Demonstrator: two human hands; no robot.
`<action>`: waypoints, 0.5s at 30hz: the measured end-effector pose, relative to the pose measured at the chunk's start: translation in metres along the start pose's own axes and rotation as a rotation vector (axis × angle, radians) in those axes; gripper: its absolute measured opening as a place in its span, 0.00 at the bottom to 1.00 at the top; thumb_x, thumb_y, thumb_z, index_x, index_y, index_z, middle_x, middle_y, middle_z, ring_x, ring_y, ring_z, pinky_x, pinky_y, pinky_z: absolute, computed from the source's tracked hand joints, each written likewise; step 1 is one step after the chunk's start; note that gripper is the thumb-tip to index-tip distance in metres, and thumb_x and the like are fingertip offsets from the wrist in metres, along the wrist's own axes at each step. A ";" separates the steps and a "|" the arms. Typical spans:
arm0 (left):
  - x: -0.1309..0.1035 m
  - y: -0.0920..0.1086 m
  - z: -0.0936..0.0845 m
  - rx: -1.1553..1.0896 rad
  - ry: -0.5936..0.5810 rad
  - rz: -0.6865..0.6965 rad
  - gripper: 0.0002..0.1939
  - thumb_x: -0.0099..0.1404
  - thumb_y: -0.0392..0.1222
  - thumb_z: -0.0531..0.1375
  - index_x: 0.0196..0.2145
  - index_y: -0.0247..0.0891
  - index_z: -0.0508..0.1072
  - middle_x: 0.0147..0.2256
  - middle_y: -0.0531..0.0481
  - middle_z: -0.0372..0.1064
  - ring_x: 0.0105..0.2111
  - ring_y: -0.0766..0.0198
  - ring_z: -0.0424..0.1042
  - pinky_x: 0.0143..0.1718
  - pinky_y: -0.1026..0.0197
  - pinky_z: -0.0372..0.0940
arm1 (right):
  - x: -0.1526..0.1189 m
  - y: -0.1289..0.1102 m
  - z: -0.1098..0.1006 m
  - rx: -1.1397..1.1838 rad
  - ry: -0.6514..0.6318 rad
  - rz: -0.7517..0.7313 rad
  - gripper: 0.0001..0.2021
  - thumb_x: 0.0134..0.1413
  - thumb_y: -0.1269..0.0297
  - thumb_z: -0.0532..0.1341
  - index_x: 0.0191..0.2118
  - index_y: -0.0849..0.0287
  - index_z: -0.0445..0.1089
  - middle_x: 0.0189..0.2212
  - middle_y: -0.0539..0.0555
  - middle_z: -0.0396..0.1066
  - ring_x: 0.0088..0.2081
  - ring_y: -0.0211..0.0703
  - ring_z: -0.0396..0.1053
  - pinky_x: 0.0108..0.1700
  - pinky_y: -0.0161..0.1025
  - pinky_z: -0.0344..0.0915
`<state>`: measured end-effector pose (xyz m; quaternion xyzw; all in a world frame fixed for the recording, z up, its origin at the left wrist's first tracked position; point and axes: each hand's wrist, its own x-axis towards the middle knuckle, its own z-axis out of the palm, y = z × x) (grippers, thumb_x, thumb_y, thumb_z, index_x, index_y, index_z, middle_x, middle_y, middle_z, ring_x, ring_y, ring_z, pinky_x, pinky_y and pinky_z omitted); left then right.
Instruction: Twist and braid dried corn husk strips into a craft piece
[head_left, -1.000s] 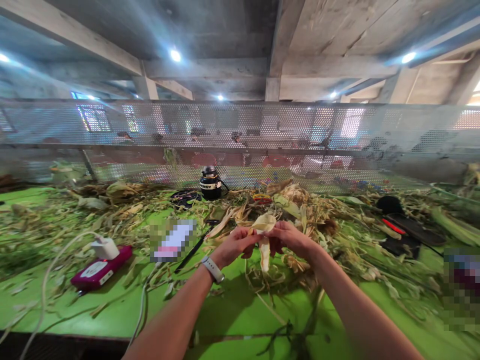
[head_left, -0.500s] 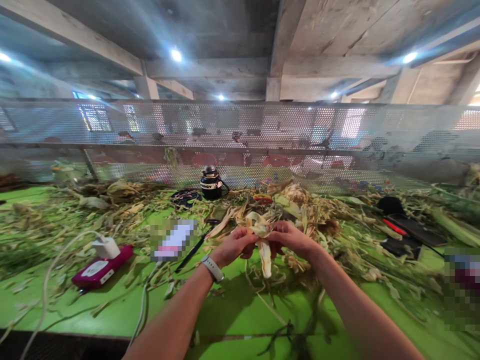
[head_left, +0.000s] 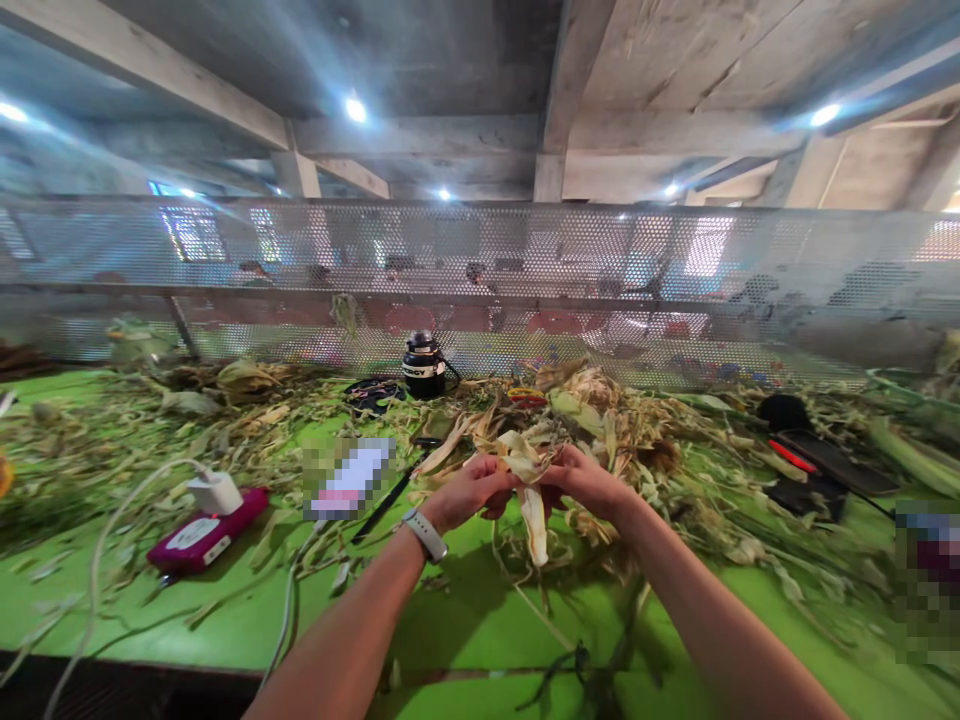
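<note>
A pale, cream-coloured husk strip (head_left: 534,525) hangs down between my hands, its upper part folded or looped over. My left hand (head_left: 480,487), with a light watch band at the wrist, pinches the husk from the left side. From the right, my right hand (head_left: 581,480) is closed on the same husk, close to the left one. Some fingertips are hidden behind the husk. Beyond the hands lies a heap of dry husks (head_left: 600,395).
A magenta power strip (head_left: 206,530) with a white plug and cable sits at left, near a blurred phone-like object (head_left: 351,478). A black jug (head_left: 424,368) stands before the perforated screen (head_left: 480,250). Dark devices (head_left: 829,460) lie at right on the green table (head_left: 450,630).
The folded top of the husk has changed shape a little, and its hanging end has shifted slightly down and right. Both hands keep their hold.
</note>
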<state>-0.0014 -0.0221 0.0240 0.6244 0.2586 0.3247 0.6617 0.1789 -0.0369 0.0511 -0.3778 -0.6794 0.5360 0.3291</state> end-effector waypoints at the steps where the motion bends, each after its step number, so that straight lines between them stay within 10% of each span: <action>1: 0.000 0.000 0.000 0.014 0.005 0.003 0.24 0.50 0.55 0.63 0.14 0.38 0.55 0.11 0.61 0.47 0.12 0.77 0.45 0.14 0.68 0.44 | 0.000 -0.001 0.001 -0.003 0.006 -0.016 0.16 0.42 0.53 0.63 0.23 0.64 0.67 0.14 0.48 0.66 0.15 0.32 0.63 0.17 0.29 0.54; 15: -0.001 0.002 -0.005 0.238 0.013 0.003 0.13 0.54 0.48 0.61 0.23 0.36 0.66 0.15 0.61 0.49 0.12 0.78 0.44 0.14 0.68 0.40 | 0.010 0.023 0.004 -0.173 -0.023 -0.076 0.11 0.46 0.60 0.60 0.21 0.59 0.62 0.16 0.46 0.63 0.17 0.31 0.62 0.20 0.29 0.62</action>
